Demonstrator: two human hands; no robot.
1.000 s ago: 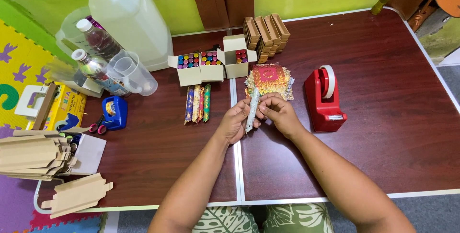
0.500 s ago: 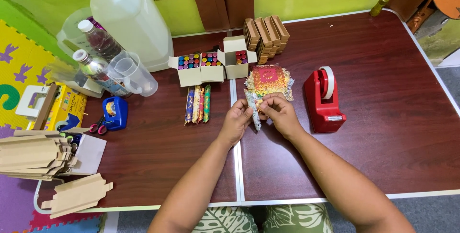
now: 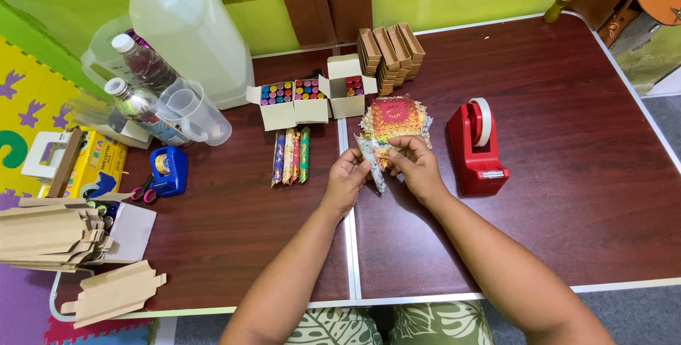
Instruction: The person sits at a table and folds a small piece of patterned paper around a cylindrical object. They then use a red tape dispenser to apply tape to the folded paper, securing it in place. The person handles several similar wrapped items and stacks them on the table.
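A thin patterned wrapper strip [image 3: 372, 164] is pinched between the left hand [image 3: 345, 178] and right hand [image 3: 418, 168], fingers grasping it, above the desk [image 3: 567, 139] beside the wrapper pile [image 3: 394, 119]. It seems the rolling step; next needs steady, even turning.

A slim rolled tube [image 3: 372, 164] of patterned wrapping paper, pale with small multicoloured print, was held between the left hand [image 3: 347, 178] and the right hand [image 3: 415, 168], just above the dark brown table [image 3: 567, 139]. It lay tilted, its upper end toward the left hand's fingertips and its lower end pointing down toward the person. Directly behind it rested a stack of paper sheets [image 3: 394, 119], red and gold on top with frayed, uneven edges, lying flat and partly covered by the right hand's fingers.
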